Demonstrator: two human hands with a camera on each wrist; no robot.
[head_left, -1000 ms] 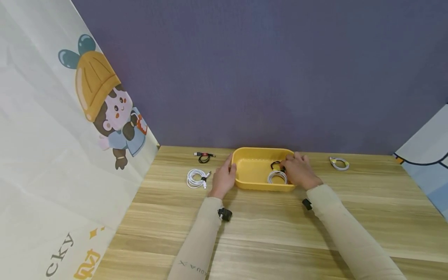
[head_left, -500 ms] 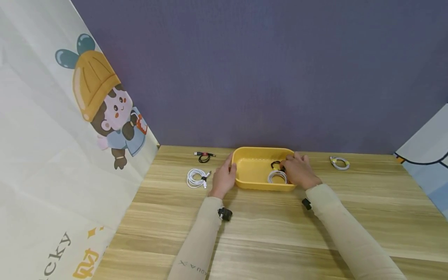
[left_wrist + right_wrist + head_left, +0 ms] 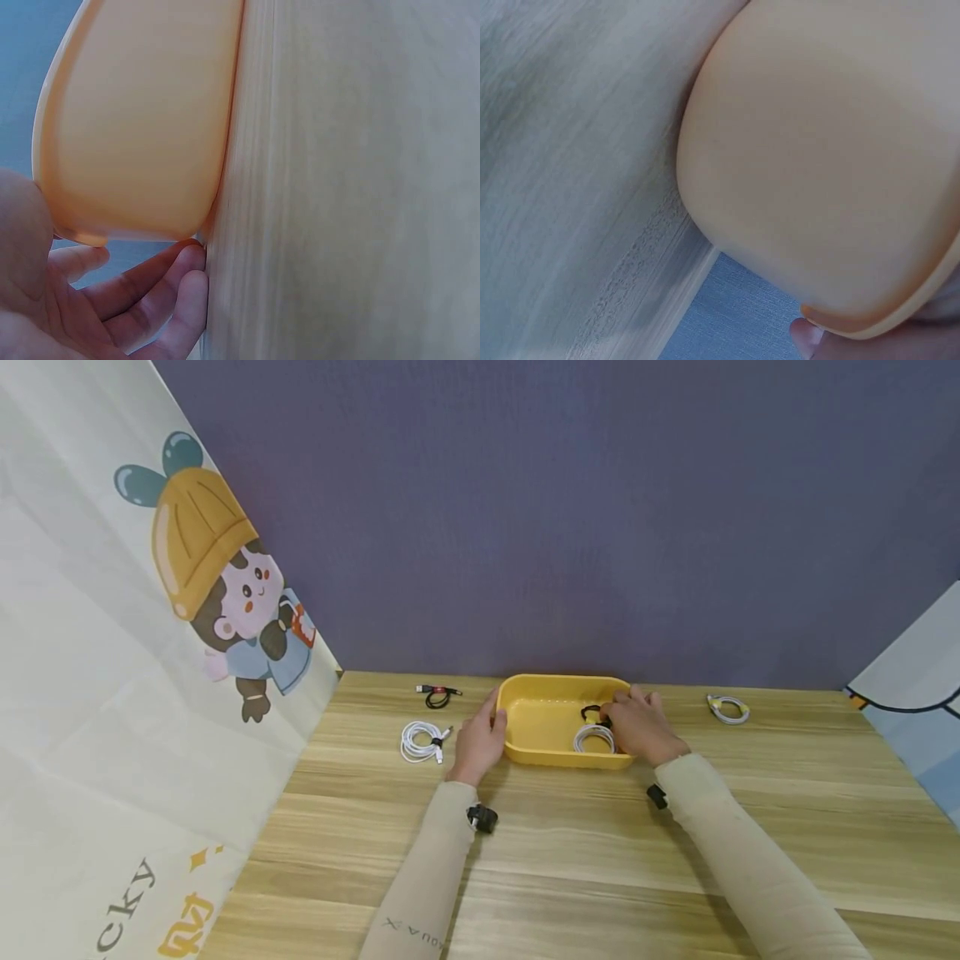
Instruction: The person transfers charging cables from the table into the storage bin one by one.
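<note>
A yellow plastic bin (image 3: 547, 758) stands on the wooden table against the dark wall. At its left end, my left hand (image 3: 478, 745) holds the wall, with the thumb at the rim and the other fingers curled along the outside in the left wrist view. My right hand (image 3: 643, 732) grips the right end, thumb reaching inside and fingers outside; the right wrist view shows only a little of it past the bin's side (image 3: 817, 150). Inside, near the right hand, lie a coiled white cable (image 3: 577, 742) and a black cable (image 3: 588, 710), partly hidden by that hand.
Left of the bin lie a short black USB cable (image 3: 437, 691) with a red band and a coiled white cable (image 3: 437, 742) with a black tie. A pale coiled cable (image 3: 729, 722) with yellow ties lies to the right. The dark wall (image 3: 570, 527) borders the table's back.
</note>
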